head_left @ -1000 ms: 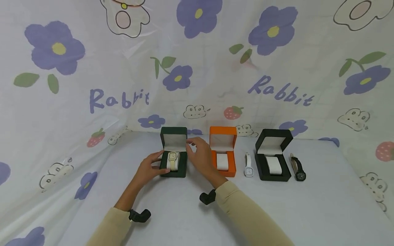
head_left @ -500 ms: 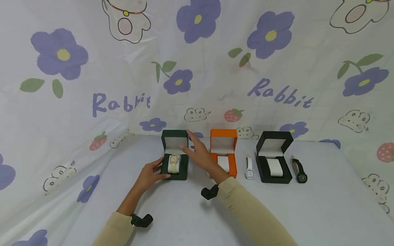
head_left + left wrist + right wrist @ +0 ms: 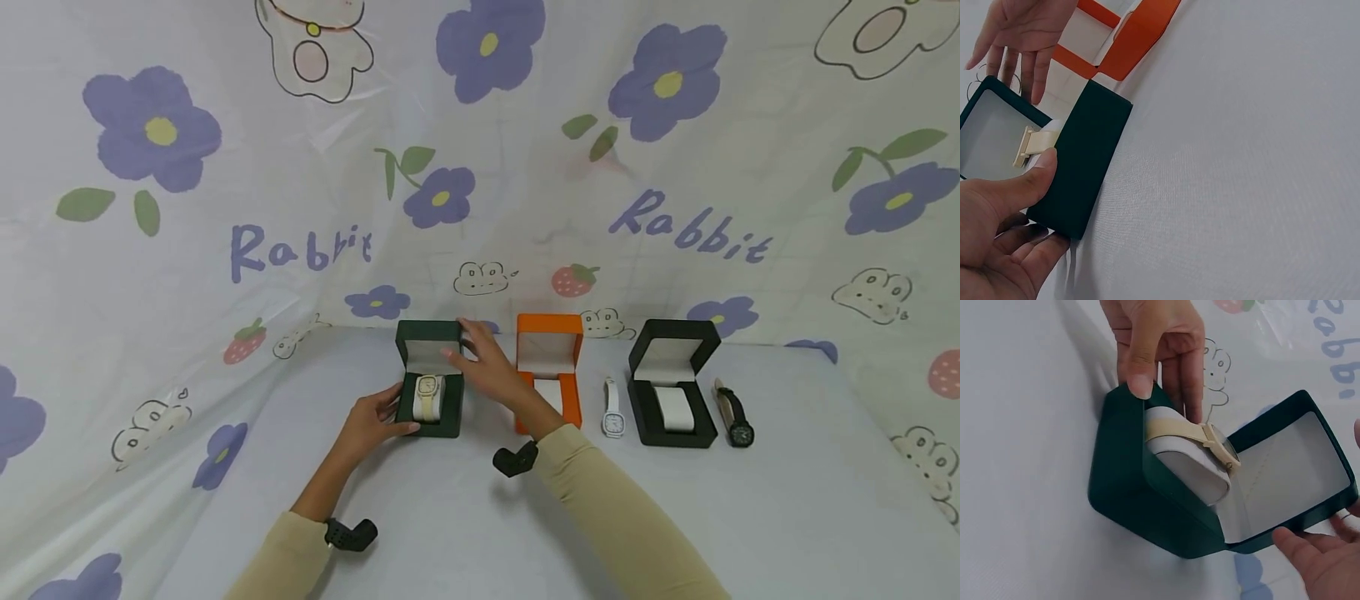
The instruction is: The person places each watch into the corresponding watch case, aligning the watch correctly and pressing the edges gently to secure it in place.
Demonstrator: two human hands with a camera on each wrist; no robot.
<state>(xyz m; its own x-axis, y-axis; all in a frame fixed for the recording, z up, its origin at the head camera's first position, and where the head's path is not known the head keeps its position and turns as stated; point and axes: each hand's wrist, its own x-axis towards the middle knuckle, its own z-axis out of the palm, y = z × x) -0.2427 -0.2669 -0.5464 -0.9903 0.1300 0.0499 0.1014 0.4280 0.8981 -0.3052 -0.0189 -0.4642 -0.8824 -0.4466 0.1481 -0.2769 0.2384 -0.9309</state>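
Note:
A green watch box point(image 3: 447, 417) stands with its lid raised, a cream-strapped watch point(image 3: 427, 397) round the white cushion inside. My left hand point(image 3: 367, 429) grips the base at its left side; in the left wrist view the thumb of this left hand point(image 3: 1016, 200) lies on the front near the strap, the other fingers at the side. At the lid's right edge is my right hand point(image 3: 491, 367), its index finger by the top corner. In the right wrist view the thumb of the right hand point(image 3: 1313, 556) touches the lid's side rim; its fingers are partly hidden behind the lid.
An orange box point(image 3: 550, 323) stands raised-lidded just right of my right hand, partly covered by the forearm. Farther right lie a white watch point(image 3: 612, 422), a black box point(image 3: 675, 437) with its lid up, and a black watch point(image 3: 739, 429). A patterned cloth point(image 3: 525, 233) hangs behind.
My right hand has gone up from the green box's right side to the lid's top corner, and its fingers have straightened. My left hand keeps its grip on the base.

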